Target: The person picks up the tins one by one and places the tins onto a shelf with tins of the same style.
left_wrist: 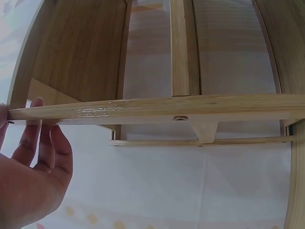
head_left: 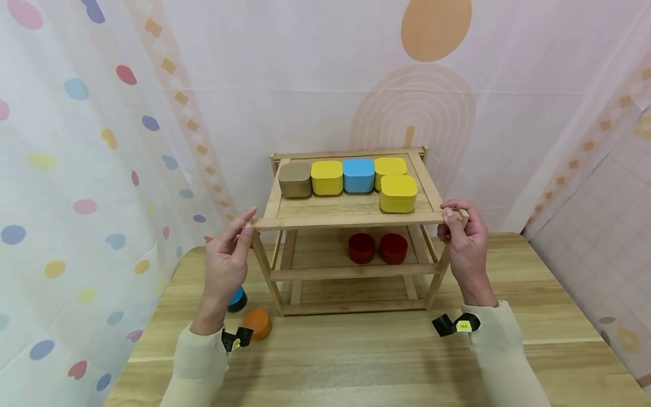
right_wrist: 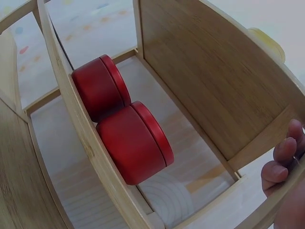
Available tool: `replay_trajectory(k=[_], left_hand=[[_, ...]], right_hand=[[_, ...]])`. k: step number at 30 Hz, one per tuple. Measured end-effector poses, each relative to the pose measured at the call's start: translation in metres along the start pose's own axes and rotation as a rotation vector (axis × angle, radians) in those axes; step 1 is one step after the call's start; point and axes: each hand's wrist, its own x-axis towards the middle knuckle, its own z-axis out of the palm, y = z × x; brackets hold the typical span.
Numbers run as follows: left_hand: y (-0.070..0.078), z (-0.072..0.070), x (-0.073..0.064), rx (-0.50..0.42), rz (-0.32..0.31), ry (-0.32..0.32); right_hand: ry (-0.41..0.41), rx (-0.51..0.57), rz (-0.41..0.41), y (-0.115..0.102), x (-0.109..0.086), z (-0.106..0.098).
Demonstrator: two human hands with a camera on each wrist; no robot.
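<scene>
A three-tier wooden shelf rack [head_left: 330, 220] stands on the table. My left hand [head_left: 226, 265] pinches its top front left corner, thumb opposite the fingers in the left wrist view. At the front right corner, my right hand [head_left: 465, 243] grips the wood, fingers curled round the edge. Square tins sit on the top tier: a gold tin [head_left: 295, 181], a yellow tin [head_left: 327, 178], a blue tin [head_left: 359, 176] and a second yellow tin [head_left: 390, 164] in a row. Another yellow tin [head_left: 398, 194] stands in front at right. Two round red tins [right_wrist: 136, 143] rest side by side on the middle tier.
On the wooden table [head_left: 346, 367], left of the rack, lie a round orange tin [head_left: 257, 323] and a blue-topped dark tin [head_left: 237, 299], partly hidden by my left wrist. A patterned curtain [head_left: 305, 73] hangs close behind the rack and along the left side.
</scene>
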Motion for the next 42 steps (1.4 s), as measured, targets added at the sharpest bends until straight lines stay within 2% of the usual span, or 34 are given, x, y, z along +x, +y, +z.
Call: replay_trajectory(k=[5,11,15,24,27,31,36,40,42], left_hand=[[0.005,-0.003,0.0,-0.021,-0.007,0.028],[0.011,-0.014,-0.001,0.056,-0.047,0.029],[0.011,-0.025,-0.009,0.118,-0.081,0.008],[0.001,-0.051,-0.03,0.244,-0.067,-0.048],[-0.004,-0.056,-0.039,0.261,-0.11,-0.055],[-0.012,-0.061,-0.055,0.31,-0.2,-0.075],[-0.025,-0.066,-0.076,0.358,-0.26,-0.16],[-0.032,-0.07,-0.086,0.355,-0.291,-0.213],[-0.036,-0.072,-0.091,0.37,-0.326,-0.25]], right_hand=[[-0.011,0.022,0.019,0.0,0.001,0.0],[-0.019,0.037,0.002,0.001,0.001,0.0],[-0.022,0.045,-0.006,0.001,0.0,-0.001],[-0.046,0.071,-0.042,0.001,0.001,-0.001],[-0.047,0.078,-0.049,0.0,0.001,-0.002],[-0.05,0.094,-0.033,0.0,0.002,-0.002],[-0.081,0.099,-0.018,0.0,0.003,-0.005],[-0.106,0.104,-0.023,-0.001,0.004,-0.006],[-0.108,0.095,-0.023,-0.001,0.005,-0.006]])
